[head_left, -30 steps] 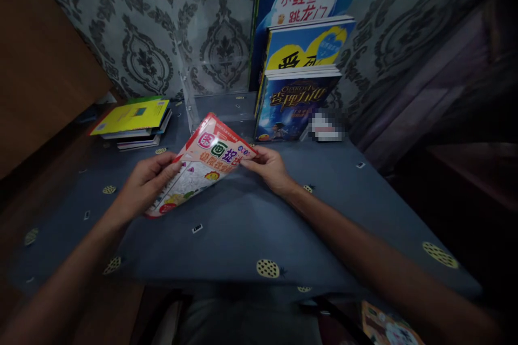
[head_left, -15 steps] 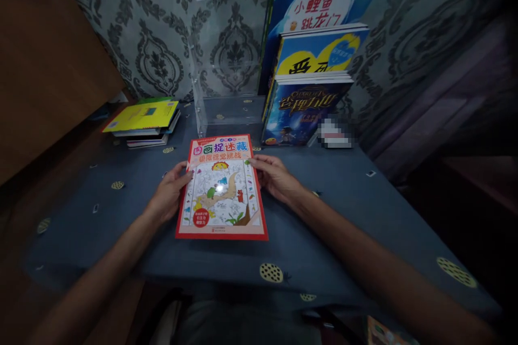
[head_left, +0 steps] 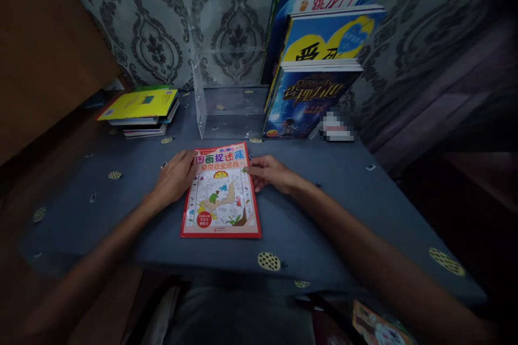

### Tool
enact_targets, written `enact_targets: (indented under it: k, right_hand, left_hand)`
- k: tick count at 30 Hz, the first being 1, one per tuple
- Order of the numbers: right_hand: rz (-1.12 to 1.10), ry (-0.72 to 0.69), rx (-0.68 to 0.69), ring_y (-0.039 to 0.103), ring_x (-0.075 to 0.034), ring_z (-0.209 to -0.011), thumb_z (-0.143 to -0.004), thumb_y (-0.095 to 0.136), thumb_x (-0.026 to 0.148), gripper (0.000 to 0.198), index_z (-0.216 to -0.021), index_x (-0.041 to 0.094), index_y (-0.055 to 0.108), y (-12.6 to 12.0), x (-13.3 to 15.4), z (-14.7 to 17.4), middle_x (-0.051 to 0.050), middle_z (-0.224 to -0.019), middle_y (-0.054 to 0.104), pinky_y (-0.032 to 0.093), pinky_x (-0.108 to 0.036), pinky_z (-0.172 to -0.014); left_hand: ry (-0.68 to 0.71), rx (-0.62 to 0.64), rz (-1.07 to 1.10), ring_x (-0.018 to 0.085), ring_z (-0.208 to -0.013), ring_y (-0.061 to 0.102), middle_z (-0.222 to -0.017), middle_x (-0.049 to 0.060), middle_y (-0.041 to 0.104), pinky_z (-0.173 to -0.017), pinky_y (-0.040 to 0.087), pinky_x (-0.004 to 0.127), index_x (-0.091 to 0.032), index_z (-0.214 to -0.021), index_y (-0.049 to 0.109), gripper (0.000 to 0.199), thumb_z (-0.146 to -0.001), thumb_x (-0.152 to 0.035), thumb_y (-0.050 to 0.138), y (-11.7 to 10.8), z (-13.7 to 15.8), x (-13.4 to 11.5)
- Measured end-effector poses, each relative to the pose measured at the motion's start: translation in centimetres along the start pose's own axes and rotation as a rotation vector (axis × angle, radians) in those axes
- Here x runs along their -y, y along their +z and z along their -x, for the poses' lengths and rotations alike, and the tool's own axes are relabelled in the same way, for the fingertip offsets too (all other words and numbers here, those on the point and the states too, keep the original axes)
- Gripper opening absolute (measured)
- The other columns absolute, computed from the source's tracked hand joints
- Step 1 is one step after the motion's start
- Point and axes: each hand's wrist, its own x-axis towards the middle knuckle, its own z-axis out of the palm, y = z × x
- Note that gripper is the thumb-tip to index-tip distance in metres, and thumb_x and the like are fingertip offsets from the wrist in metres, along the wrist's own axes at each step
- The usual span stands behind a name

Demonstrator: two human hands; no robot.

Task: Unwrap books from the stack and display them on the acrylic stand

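Note:
A red-bordered children's activity book point(head_left: 220, 194), its cover full of line drawings, lies face up on the table near the front edge. My left hand point(head_left: 177, 175) is closed at the book's upper left edge, back of the hand upward; its fingertips are partly hidden. On the opposite side, my right hand point(head_left: 273, 172) pinches the right edge, thumb on the cover and fingers bent beside and below it.
Behind the book stands a clear acrylic rack point(head_left: 230, 126). Its right part holds upright books, a dark blue one point(head_left: 309, 102) in front. A stack of books with a yellow one point(head_left: 140, 105) on top lies at the left. A blurred-out white item point(head_left: 336, 126) sits at the right.
The book has come down to lie flatter on the table. My left hand has turned over, its back now upward, and moved up along the edge. The camera view has tipped down slightly.

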Motion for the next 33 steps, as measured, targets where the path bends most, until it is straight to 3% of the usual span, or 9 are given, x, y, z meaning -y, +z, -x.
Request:
enact_targets:
  k: [6,13,16,22,27,30,33]
  right_hand:
    - [0.045,0.017,0.059,0.063,-0.010,-0.043,-0.093,0.065,0.017,0.023,-0.071,0.014,0.059,0.4,0.1,0.3,-0.001,-0.053,0.066,0.052,-0.016,-0.041]
    - [0.068,0.048,0.342,0.064,-0.010,-0.041,-0.102,0.054,0.020,0.019,-0.084,0.015,0.058,3.0,-0.9,1.1,0.001,-0.054,0.068,0.052,-0.014,-0.041]
    - [0.045,0.057,0.424,0.065,-0.010,-0.042,-0.103,0.048,0.017,0.018,-0.086,0.016,0.054,4.4,-1.1,1.5,0.002,-0.053,0.067,0.055,-0.015,-0.047]
    - [-0.162,0.023,0.408,0.069,-0.011,-0.049,-0.105,0.045,0.016,0.012,-0.097,0.016,0.054,5.7,-1.0,1.8,0.001,-0.061,0.070,0.057,-0.017,-0.051]
    - [-0.060,0.028,0.468,0.067,-0.011,-0.047,-0.102,0.050,0.018,0.023,-0.081,0.014,0.059,4.8,-0.9,1.8,0.000,-0.059,0.069,0.056,-0.017,-0.048]
    - [-0.013,-0.066,0.320,0.064,-0.010,-0.044,-0.098,0.054,0.016,0.020,-0.080,0.014,0.062,3.0,-0.6,1.2,0.000,-0.057,0.068,0.050,-0.016,-0.042]
    - [-0.034,-0.248,0.013,0.059,-0.007,-0.041,-0.095,0.057,0.014,0.015,-0.081,0.015,0.063,0.9,-0.4,0.0,0.002,-0.057,0.066,0.043,-0.014,-0.040]
  left_hand:
    - [0.028,0.070,-0.069,0.028,-0.148,0.041,-0.158,0.017,0.046,-0.121,0.034,0.046,-0.010,-0.146,0.047,0.050,-0.103,-0.032,0.034,2.5,-2.1,0.6]
    - [0.227,0.142,-0.184,0.023,-0.150,0.037,-0.160,0.012,0.044,-0.120,0.036,0.042,-0.015,-0.153,0.043,0.053,-0.103,-0.021,0.029,1.4,-3.7,2.8]
    - [0.328,0.142,-0.254,0.024,-0.151,0.037,-0.160,0.011,0.045,-0.119,0.036,0.046,-0.019,-0.153,0.044,0.053,-0.101,-0.019,0.032,1.0,-4.6,3.6]
    - [0.473,0.058,-0.398,0.034,-0.131,0.055,-0.139,0.019,0.063,-0.102,0.046,0.052,-0.015,-0.140,0.058,0.044,-0.098,-0.022,0.044,0.7,-6.2,3.4]
    - [0.475,0.033,-0.419,0.032,-0.108,0.061,-0.121,0.019,0.068,-0.092,0.050,0.047,-0.014,-0.134,0.062,0.042,-0.096,-0.016,0.045,0.7,-6.3,2.9]
    - [0.463,-0.004,-0.288,0.029,-0.108,0.060,-0.122,0.016,0.067,-0.093,0.051,0.044,-0.016,-0.132,0.063,0.041,-0.097,-0.014,0.043,1.4,-5.4,1.7]
    - [0.512,-0.017,-0.111,0.026,-0.112,0.060,-0.124,0.014,0.066,-0.096,0.051,0.042,-0.019,-0.131,0.064,0.039,-0.100,-0.018,0.041,2.3,-4.0,-0.4]
